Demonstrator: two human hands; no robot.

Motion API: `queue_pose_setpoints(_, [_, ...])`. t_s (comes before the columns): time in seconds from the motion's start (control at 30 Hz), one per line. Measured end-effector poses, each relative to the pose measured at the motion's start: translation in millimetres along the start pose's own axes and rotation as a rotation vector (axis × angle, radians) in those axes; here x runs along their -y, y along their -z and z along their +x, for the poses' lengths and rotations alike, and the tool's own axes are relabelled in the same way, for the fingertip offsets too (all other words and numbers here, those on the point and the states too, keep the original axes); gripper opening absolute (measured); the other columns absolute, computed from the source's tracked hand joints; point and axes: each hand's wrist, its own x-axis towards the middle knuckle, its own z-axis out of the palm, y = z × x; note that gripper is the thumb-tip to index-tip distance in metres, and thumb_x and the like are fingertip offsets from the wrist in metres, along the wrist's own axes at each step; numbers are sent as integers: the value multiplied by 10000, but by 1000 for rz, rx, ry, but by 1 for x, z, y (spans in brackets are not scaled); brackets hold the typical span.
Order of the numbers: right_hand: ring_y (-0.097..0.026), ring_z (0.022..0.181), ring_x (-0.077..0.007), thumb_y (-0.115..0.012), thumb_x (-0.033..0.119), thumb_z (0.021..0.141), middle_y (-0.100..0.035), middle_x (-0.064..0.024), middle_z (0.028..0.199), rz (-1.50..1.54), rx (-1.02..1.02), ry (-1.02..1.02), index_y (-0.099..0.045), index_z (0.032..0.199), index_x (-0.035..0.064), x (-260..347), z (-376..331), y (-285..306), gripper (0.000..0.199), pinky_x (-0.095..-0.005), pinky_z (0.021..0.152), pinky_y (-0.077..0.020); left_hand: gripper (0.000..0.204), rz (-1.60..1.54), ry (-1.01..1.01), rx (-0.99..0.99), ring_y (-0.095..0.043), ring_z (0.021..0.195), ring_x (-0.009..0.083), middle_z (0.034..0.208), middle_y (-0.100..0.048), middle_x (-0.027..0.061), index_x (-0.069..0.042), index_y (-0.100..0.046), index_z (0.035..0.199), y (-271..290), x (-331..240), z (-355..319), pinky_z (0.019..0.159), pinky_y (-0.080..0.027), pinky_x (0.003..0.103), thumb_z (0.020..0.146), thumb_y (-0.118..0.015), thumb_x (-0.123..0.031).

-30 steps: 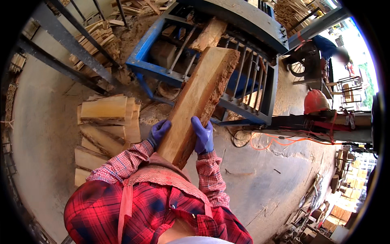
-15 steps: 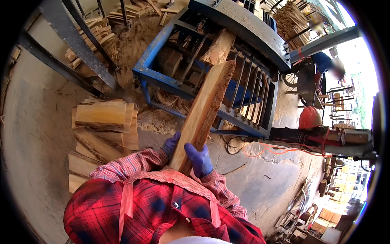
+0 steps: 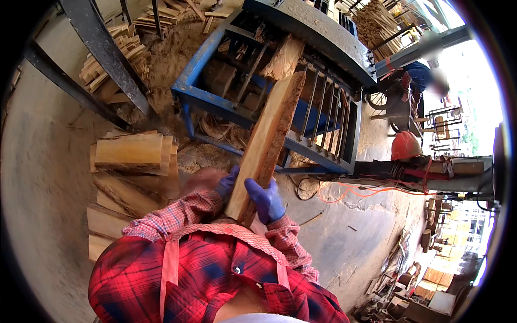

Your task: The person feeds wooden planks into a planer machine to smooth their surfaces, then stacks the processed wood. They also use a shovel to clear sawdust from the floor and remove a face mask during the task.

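A stack of cut boards [image 3: 132, 153] is lying on the floor at the left. The left hand [image 3: 227, 184] and right hand [image 3: 265, 200], both gloved, are gripping the wooden slab [image 3: 267, 141] at its near end, fingers wrapping its edges; its long axis is pointing up and away toward the blue metal frame [image 3: 344, 142].

Wood slab [image 3: 266, 145]: long, rough-sawn, pale tan face w/ darker bark-like strip along its right edge. Held tilted, near end low at the person's chest, far end up and to the right, reaching over the front of the blue metal frame [image 3: 344, 142]. Near end is gripped between both hands in blue gloves: left hand [image 3: 227, 184] on the left edge, right hand [image 3: 265, 200] wrapped over the right edge. Far end is cut roughly square, off the floor.
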Motion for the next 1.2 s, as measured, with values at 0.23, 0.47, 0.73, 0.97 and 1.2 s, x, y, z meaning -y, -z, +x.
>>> queue_pose_setpoints(0.23, [-616, 907, -168, -637, 173, 817, -645, -79, 1003, 190, -102, 26, -581, 1149, -20, -28, -10, -15, 389, -316, 796, -493, 776, -67, 57, 18, -611, 1046, 264, 1199, -609, 149, -23, -525, 1277, -3, -8, 3, 929, -491, 395, 830, -522, -658])
queue_pose_setpoints(0.47, [-618, 826, -170, -635, 144, 793, -650, -87, 978, 159, -107, 131, -582, 1124, -33, 30, 62, 38, 380, -299, 731, -497, 716, 2, -141, 14, -650, 942, 252, 1083, -658, 116, -69, -548, 1246, -14, -19, 90, 834, -541, 392, 827, -543, -649])
queue_pose_setpoints(0.73, [-638, 915, -223, -657, 113, 820, -633, -127, 1060, 584, 29, 213, -522, 1196, -47, 47, 113, 57, 430, -337, 817, -521, 406, 570, -236, -311, -639, 892, 184, 1043, -656, 93, -37, -588, 1178, -66, -118, 83, 781, -530, 332, 919, -565, -349])
queue_pose_setpoints(0.97, [-602, 971, -186, -659, 234, 832, -618, -94, 1079, 537, 53, 234, -507, 1212, -18, 41, 124, 92, 481, -311, 868, -475, 399, 885, -676, -283, -559, 868, 92, 1001, -637, 34, 4, -584, 1158, -96, -126, 107, 778, -470, 257, 891, -635, -289])
queue_pose_setpoints(1.2, [-568, 944, -200, -674, 150, 796, -585, -104, 1048, 341, -57, 281, -470, 1191, -24, 29, 151, 117, 477, -322, 842, -464, 457, 931, -759, -603, -575, 915, 116, 1069, -632, 58, 1, -534, 1259, -82, -122, 169, 799, -472, 264, 879, -647, -227])
